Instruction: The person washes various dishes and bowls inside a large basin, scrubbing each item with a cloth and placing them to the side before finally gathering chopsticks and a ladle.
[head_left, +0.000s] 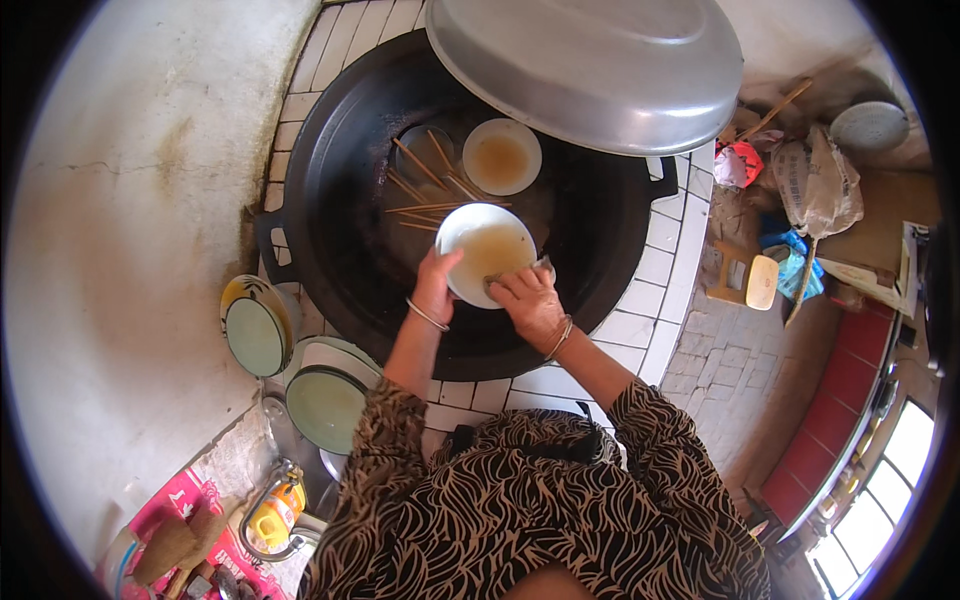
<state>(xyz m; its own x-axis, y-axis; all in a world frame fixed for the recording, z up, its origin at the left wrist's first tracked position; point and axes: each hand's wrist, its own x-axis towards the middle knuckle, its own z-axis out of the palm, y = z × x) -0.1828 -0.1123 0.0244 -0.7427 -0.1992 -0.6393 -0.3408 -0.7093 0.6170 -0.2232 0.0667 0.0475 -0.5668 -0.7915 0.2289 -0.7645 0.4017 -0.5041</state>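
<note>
Over a large black wok (337, 285) my left hand (435, 283) grips the left rim of a white bowl (487, 217), its thumb on the inside wall. Cloudy brownish liquid lies in the bowl. At the bowl's lower right rim, my right hand (529, 300) presses a greyish cloth or scrubber (543, 265), partly hidden by the fingers. Another white bowl (502, 157) with brownish liquid sits in the wok beyond. Several wooden chopsticks (420, 161) lie in shallow water there, near a clear or grey round bowl (424, 142).
A big metal lid (592, 67) covers the wok's far right edge. Enamel basins (255, 337) and a green basin (326, 409) stand at the left. White tiles (626, 328) surround the wok. A small wooden stool (761, 283) is on the brick floor at right.
</note>
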